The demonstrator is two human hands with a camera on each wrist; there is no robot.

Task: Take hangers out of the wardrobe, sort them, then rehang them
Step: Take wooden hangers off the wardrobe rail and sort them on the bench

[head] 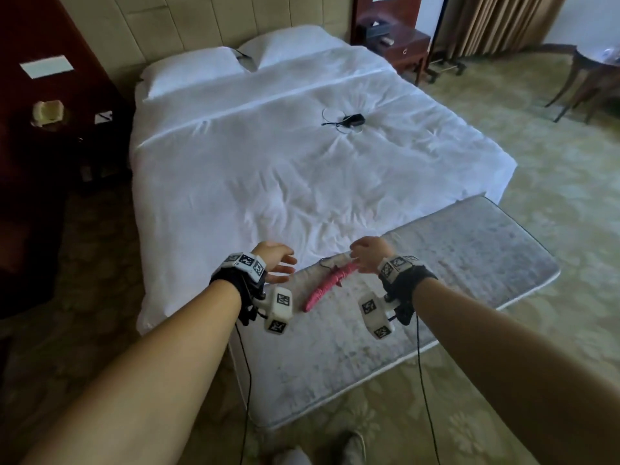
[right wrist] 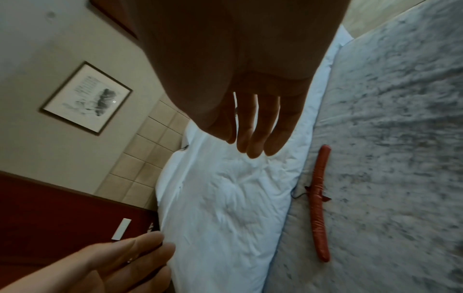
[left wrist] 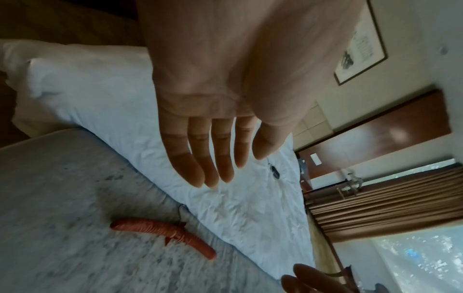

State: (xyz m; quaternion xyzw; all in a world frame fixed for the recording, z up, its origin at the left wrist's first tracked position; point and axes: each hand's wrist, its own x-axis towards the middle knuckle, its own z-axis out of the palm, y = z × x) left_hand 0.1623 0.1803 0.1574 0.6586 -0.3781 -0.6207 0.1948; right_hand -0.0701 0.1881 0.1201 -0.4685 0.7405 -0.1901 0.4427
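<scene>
A pink padded hanger [head: 330, 282] [left wrist: 164, 236] [right wrist: 318, 204] with a thin dark hook lies flat on the grey bench [head: 469, 250] at the foot of the bed. My right hand [head: 367, 255] [right wrist: 253, 126] hovers above its far end with straight, relaxed fingers and holds nothing. My left hand [head: 278, 261] [left wrist: 213, 150] floats to the left of the hanger, over the bed's edge, palm open and empty. Neither hand touches the hanger in the wrist views.
The white bed [head: 268, 169] stretches ahead, with a small black device and cable [head: 350, 120] lying on it. Dark wooden furniture [head: 40, 146] stands at the left, a nightstand [head: 399, 45] at the back right. Patterned carpet [head: 553, 182] surrounds the bench.
</scene>
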